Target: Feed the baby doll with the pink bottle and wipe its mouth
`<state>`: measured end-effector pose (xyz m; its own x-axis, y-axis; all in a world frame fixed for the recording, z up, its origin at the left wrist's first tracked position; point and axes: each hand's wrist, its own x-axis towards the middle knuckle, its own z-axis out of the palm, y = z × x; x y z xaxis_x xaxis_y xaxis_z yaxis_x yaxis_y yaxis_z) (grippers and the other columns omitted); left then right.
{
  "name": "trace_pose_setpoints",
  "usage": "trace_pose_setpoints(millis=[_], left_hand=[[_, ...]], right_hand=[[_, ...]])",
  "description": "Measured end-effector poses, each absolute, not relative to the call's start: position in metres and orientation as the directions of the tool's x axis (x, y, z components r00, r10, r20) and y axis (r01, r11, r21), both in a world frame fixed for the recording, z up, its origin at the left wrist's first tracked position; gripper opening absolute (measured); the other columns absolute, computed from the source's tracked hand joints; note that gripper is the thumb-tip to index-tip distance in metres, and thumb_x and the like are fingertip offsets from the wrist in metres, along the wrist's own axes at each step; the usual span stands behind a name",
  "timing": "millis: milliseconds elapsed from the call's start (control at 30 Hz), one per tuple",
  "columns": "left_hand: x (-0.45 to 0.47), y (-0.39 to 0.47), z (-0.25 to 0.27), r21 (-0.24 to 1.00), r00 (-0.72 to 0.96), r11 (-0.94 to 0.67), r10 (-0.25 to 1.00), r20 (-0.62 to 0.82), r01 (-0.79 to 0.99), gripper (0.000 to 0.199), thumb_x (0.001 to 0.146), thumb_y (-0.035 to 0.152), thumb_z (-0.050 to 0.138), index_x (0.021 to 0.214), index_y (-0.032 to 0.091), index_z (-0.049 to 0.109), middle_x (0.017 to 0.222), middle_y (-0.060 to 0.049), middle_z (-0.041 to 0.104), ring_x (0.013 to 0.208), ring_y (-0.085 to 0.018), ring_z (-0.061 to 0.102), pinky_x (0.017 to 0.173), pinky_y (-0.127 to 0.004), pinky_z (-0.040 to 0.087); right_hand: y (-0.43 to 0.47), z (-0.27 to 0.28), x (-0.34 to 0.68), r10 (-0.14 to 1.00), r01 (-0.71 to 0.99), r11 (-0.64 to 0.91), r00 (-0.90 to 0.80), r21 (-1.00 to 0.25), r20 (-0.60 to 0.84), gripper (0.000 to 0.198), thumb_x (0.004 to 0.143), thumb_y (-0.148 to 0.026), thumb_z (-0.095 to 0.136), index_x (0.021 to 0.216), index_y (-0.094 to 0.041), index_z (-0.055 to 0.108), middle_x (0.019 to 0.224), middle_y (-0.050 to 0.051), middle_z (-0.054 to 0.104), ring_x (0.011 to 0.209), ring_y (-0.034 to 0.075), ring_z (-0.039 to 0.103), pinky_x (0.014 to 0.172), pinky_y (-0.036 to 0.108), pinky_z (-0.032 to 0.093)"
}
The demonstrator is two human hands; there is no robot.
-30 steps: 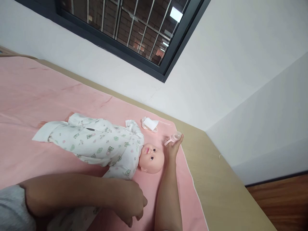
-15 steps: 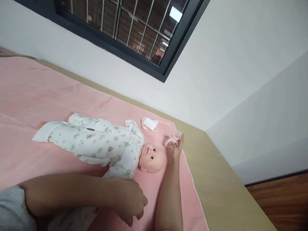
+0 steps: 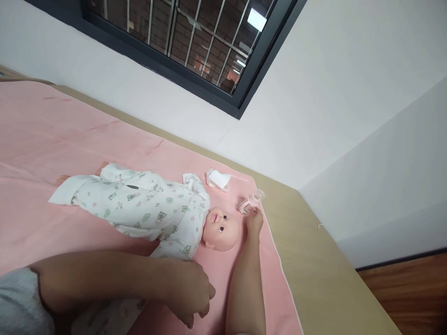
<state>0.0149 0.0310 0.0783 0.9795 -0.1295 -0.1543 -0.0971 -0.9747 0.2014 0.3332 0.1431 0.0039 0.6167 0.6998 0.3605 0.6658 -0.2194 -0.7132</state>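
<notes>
A bald baby doll (image 3: pixel 139 200) in a white patterned outfit lies on its back on the pink mat (image 3: pixel 146 125), its head to the right. My right hand (image 3: pixel 254 222) is beyond the doll's head, fingers curled in, close beside a small clear-and-pink baby bottle (image 3: pixel 249 202). Whether the fingertips touch the bottle, I cannot tell. The bottle is on the mat near its edge. My left hand (image 3: pixel 192 295) hovers below the doll's near arm, empty, with loosely bent fingers apart. The left forearm hides part of the mat and white patterned cloth (image 3: pixel 111 316) under it.
A small clear plastic packet with a white label (image 3: pixel 218 180) lies near the mat's far corner. Bare wooden tabletop (image 3: pixel 307 251) shows along the right and back. White walls and a dark-framed barred window (image 3: pixel 181 46) stand behind.
My right hand has let go of the baby bottle and drawn back slightly, its fingers curling in. The bottle stays on the mat. My left hand and the doll have hardly moved.
</notes>
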Motion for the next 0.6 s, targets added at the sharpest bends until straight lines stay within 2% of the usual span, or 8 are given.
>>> trace_pose_setpoints(millis=[67, 133, 267, 433, 600], left_hand=[[0.014, 0.031, 0.08, 0.203, 0.977, -0.974, -0.13, -0.168, -0.095, 0.027, 0.082, 0.038, 0.069, 0.105, 0.024, 0.073, 0.101, 0.0, 0.071, 0.077, -0.019, 0.066, 0.043, -0.033, 0.032], [0.014, 0.031, 0.081, 0.201, 0.976, -0.975, -0.132, -0.176, -0.095, 0.028, 0.083, 0.04, 0.068, 0.105, 0.023, 0.073, 0.101, 0.0, 0.071, 0.078, -0.019, 0.066, 0.043, -0.033, 0.033], [0.015, 0.031, 0.078, 0.187, 0.979, -0.978, -0.125, -0.158, -0.095, 0.028, 0.083, 0.04, 0.069, 0.105, 0.024, 0.073, 0.1, 0.0, 0.071, 0.077, -0.019, 0.066, 0.041, -0.033, 0.033], [0.016, 0.03, 0.078, 0.182, 0.977, -0.979, -0.124, -0.175, -0.091, 0.028, 0.082, 0.038, 0.069, 0.106, 0.023, 0.073, 0.101, 0.0, 0.071, 0.078, -0.02, 0.067, 0.04, -0.034, 0.032], [0.015, 0.029, 0.081, 0.193, 0.977, -0.977, -0.129, -0.171, -0.095, 0.03, 0.082, 0.035, 0.069, 0.108, 0.022, 0.073, 0.103, -0.001, 0.071, 0.081, -0.02, 0.067, 0.042, -0.034, 0.035]], right_hand=[[0.144, 0.003, 0.334, 0.727, 0.678, -0.286, 0.614, -0.677, 0.307, 0.041, 0.073, -0.015, 0.045, 0.103, -0.012, 0.073, 0.096, 0.015, 0.069, 0.095, 0.027, 0.063, 0.09, 0.041, 0.047], [0.146, 0.004, 0.332, 0.742, 0.69, -0.343, 0.615, -0.637, 0.266, 0.04, 0.073, -0.01, 0.044, 0.098, -0.011, 0.075, 0.1, 0.018, 0.069, 0.098, 0.029, 0.063, 0.092, 0.04, 0.045], [0.145, 0.01, 0.327, 0.759, 0.713, -0.387, 0.607, -0.584, 0.238, 0.045, 0.077, -0.006, 0.04, 0.105, -0.009, 0.075, 0.113, 0.021, 0.067, 0.105, 0.03, 0.062, 0.095, 0.037, 0.042], [0.141, 0.013, 0.323, 0.745, 0.713, -0.411, 0.622, -0.568, 0.242, 0.049, 0.078, -0.006, 0.037, 0.113, -0.011, 0.072, 0.121, 0.018, 0.065, 0.11, 0.028, 0.062, 0.094, 0.034, 0.044], [0.14, 0.014, 0.322, 0.734, 0.712, -0.432, 0.635, -0.554, 0.243, 0.054, 0.075, -0.004, 0.038, 0.12, -0.012, 0.069, 0.114, 0.017, 0.069, 0.105, 0.027, 0.063, 0.086, 0.032, 0.046]])
